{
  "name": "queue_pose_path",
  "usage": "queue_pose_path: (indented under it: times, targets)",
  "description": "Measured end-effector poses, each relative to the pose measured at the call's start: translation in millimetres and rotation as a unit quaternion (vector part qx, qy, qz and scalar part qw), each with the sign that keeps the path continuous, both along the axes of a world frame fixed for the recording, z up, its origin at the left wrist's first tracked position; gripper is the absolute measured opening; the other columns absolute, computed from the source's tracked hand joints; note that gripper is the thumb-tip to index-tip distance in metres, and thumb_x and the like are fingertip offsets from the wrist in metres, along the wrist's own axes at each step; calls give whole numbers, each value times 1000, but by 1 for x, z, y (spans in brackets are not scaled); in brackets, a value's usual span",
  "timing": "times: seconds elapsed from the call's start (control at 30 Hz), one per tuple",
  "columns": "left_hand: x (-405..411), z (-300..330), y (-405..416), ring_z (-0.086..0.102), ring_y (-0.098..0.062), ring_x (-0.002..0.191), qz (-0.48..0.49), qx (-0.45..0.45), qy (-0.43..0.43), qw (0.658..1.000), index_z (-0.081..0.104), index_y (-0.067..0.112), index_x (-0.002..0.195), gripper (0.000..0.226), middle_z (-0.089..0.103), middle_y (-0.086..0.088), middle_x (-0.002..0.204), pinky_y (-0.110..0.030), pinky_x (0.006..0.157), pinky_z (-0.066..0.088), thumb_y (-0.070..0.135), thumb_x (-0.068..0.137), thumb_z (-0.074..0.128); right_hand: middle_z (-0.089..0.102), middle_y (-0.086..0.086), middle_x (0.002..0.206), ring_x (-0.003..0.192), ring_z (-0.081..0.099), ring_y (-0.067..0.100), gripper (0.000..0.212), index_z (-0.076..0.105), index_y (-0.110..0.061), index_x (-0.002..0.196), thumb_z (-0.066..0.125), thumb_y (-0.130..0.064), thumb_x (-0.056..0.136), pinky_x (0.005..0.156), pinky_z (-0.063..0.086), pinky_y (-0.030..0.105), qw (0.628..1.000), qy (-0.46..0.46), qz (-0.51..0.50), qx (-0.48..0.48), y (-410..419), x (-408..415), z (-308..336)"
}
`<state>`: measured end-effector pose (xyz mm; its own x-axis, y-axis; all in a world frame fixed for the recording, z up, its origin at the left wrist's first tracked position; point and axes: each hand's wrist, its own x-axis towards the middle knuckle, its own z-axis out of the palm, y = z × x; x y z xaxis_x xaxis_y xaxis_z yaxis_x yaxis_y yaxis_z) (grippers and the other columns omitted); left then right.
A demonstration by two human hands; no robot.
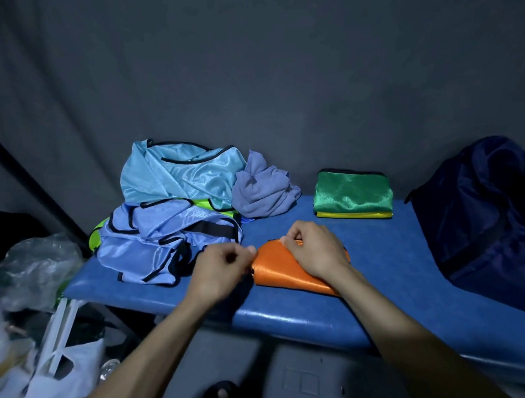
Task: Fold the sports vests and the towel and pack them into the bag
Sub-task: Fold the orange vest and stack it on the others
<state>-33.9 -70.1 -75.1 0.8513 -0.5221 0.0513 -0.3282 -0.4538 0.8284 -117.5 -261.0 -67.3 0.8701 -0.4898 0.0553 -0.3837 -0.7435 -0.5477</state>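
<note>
While the orange vest [285,269] lies folded small at the near edge of the blue bench [383,283], both hands work on it. The right hand [315,251] lies over its right part, fingers curled round the far edge of the fold. The left hand [221,270] is at its left end, thumb and fingers curled in a pinch; blur hides whether it has the hem.

Handling, judged: thin, shiny cloth, very light, limp, likely slippery, so the folds may slide open. Best taken flat, one hand at each end, or pressed from above and lifted from under the fold.

Farther left, a pile of unfolded vests [168,235], pale blue with black trim, a lime one showing beneath. Just right of the pile, the crumpled grey-blue towel [263,189], unfolded. Farther right, a folded stack [352,195], green on yellow. At the right end stands the dark navy bag [483,213]; I cannot tell whether it is open.

Surface: the bench is padded, smooth and glossy, so it gives little grip. Room: dim, with a grey cloth backdrop [278,74] and plastic bags [35,274] at near left.
</note>
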Motion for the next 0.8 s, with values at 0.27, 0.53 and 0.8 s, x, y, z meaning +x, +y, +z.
queue_pose_path:
  times: [0.27,0.53,0.8]
  targets:
    - [-33,-22,-9,62,-5,65,21,-54,-21,998,66,26,62,33,66,17,62,-20,65,44,41,91,73,68,-4,91,90,62,23,26,55,-23,93,48,-45,104,80,52,43,1000,14,-13,-8,5,4,-2]
    - [-17,-22,-15,53,-16,66,4,45,-77,996,47,23,62,47,52,10,58,-36,64,39,50,101,50,66,-6,90,87,61,23,18,49,-26,97,45,-41,105,80,50,44,999,4,30,-9,1,-1,-3]
    - [10,0,-51,59,-5,60,-4,49,19,999,68,17,79,36,66,8,68,-19,55,39,50,93,66,64,-6,85,83,59,24,11,44,-31,96,48,-38,104,78,49,45,998,-23,56,-10,-1,-1,-7]
